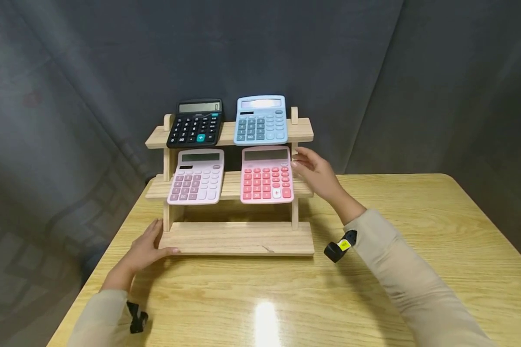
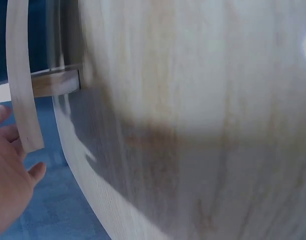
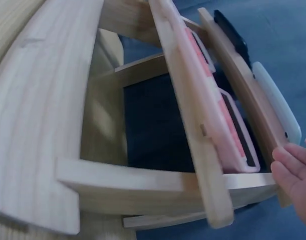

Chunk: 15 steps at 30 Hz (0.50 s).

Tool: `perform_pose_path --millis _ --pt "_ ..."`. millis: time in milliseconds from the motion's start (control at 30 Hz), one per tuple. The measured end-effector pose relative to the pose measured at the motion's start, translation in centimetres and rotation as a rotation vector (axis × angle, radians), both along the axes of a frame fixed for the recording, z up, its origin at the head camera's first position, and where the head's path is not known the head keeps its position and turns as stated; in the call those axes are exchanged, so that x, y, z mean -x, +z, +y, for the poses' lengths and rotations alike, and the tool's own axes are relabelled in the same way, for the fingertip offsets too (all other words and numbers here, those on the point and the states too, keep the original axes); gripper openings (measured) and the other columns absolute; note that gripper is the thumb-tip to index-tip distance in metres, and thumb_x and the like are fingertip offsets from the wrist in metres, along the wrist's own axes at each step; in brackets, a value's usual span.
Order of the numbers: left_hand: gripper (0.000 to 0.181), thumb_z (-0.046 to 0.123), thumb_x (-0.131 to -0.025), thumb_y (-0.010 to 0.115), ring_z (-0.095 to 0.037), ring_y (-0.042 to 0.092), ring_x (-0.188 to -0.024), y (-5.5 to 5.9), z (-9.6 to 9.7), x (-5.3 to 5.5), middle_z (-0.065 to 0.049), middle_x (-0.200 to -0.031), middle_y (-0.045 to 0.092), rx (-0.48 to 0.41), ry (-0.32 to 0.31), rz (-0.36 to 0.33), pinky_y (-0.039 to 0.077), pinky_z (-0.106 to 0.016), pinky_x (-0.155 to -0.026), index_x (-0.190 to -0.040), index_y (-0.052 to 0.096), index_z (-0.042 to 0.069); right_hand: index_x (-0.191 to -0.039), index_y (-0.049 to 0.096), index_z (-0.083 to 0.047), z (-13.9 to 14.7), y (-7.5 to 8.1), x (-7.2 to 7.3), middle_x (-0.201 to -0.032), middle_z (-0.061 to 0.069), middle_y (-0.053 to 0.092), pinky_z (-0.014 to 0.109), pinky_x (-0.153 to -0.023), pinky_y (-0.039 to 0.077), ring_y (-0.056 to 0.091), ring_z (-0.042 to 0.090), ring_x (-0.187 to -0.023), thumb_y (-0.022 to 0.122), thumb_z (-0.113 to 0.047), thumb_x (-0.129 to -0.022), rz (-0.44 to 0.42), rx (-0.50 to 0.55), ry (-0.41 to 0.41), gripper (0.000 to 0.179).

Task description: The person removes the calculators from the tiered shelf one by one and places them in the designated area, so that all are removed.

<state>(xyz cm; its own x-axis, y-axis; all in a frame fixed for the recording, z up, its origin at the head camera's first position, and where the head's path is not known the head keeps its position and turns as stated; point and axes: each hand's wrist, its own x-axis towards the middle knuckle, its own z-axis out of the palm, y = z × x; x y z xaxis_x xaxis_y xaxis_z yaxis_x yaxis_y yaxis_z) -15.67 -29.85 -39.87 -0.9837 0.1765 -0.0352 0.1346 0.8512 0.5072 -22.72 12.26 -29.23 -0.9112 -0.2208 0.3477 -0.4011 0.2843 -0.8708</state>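
Note:
A three-tier wooden stand (image 1: pixel 239 239) rests on the table. On its top tier lean a black calculator (image 1: pixel 194 126) at left and a light blue calculator (image 1: pixel 261 123) at right. The middle tier bears a pale pink calculator (image 1: pixel 198 177) and, right of it, a calculator with coral keys (image 1: pixel 267 176). My left hand (image 1: pixel 146 246) touches the left end of the bottom shelf, thumb along its front corner, fingers spread at the side. Beside the coral-keyed calculator, my right hand (image 1: pixel 314 172) has its fingers at the stand's right upright; the right wrist view shows them extended.
The wooden table (image 1: pixel 417 241) extends to the right and toward the front. Behind it hangs a dark grey curtain (image 1: pixel 330 58). A black wrist strap (image 1: pixel 341 246) with a yellow label dangles at my right cuff.

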Motion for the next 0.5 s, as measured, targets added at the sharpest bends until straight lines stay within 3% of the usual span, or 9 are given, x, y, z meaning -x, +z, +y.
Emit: perform_pose_path --millis 300,500 --pt "0.103 0.041 -0.067 0.070 -0.050 0.009 -0.120 0.2 -0.3 0.7 -0.031 -0.137 0.002 -0.050 -0.027 -0.083 0.015 -0.061 -0.090 -0.137 0.009 -0.003 -0.130 0.035 0.000 -1.0 1.4 1.4 -0.120 0.017 0.047 0.033 -0.091 0.036 0.045 0.024 -0.110 0.051 -0.023 -0.088 -0.113 0.059 -0.017 0.051" --pt "0.107 0.037 -0.062 0.075 -0.050 0.007 -0.120 0.4 -0.6 0.8 -0.033 -0.136 0.003 -0.042 -0.048 -0.095 0.014 -0.060 -0.091 -0.133 0.011 -0.011 -0.130 0.034 0.002 -1.9 2.2 2.3 -0.117 0.020 0.049 0.032 -0.088 0.039 0.050 0.024 -0.102 0.050 -0.022 -0.088 -0.162 0.148 -0.043 0.051"
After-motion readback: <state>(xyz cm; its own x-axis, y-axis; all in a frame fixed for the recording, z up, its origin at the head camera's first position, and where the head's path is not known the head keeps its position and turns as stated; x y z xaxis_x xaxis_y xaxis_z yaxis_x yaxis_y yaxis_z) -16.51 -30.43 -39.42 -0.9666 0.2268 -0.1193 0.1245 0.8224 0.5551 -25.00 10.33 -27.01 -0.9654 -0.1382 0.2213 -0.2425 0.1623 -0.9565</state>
